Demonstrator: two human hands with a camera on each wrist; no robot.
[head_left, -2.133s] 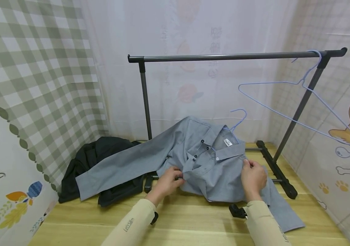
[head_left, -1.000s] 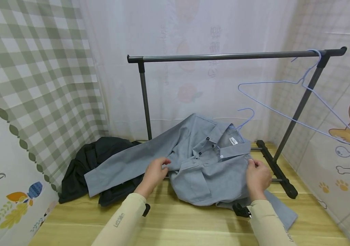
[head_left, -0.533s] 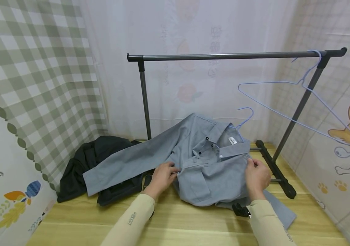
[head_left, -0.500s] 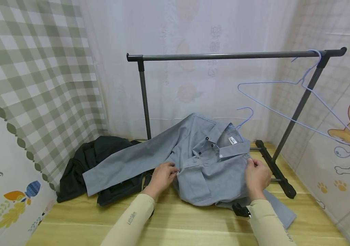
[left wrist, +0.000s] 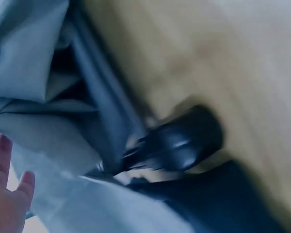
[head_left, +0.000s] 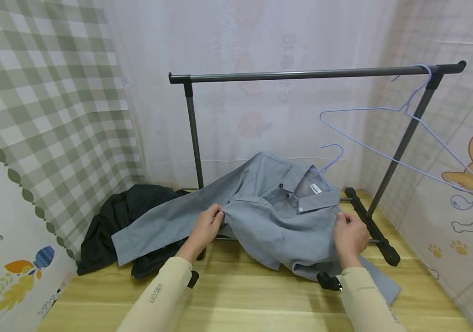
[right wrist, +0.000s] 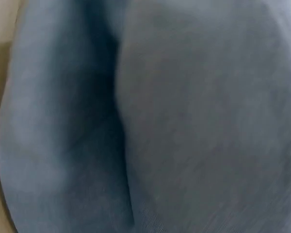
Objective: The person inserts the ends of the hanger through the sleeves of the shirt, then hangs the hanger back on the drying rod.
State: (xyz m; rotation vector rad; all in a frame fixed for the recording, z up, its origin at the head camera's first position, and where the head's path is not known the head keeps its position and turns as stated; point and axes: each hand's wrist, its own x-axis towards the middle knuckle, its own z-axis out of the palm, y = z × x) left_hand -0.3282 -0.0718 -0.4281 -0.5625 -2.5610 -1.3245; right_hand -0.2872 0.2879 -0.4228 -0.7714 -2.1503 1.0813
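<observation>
A grey-blue long-sleeved shirt (head_left: 257,226) lies across the rack's base, a blue wire hanger (head_left: 336,159) rising out of its collar. My left hand (head_left: 205,226) pinches the shirt's front between thumb and fingers and draws the cloth to a taut point at the left. Near the shoulder on the right, my right hand (head_left: 350,237) grips the fabric. In the left wrist view part of the left hand (left wrist: 7,199) shows at the lower left edge, beside shirt folds (left wrist: 34,141). Only close shirt cloth (right wrist: 199,121) fills the right wrist view; the hand is hidden there.
A black garment (head_left: 136,207) lies bunched at the left, partly under the shirt sleeve. Behind stands a dark metal clothes rack (head_left: 302,75), with another blue wire hanger (head_left: 365,109) on its right end. The wooden table (head_left: 244,309) extends in front.
The left hand let go, shifted left, took the shirt's front again and has drawn it up and left, spreading the cloth. Earlier, the shirt and its hanger slid slightly right with the right hand's grip.
</observation>
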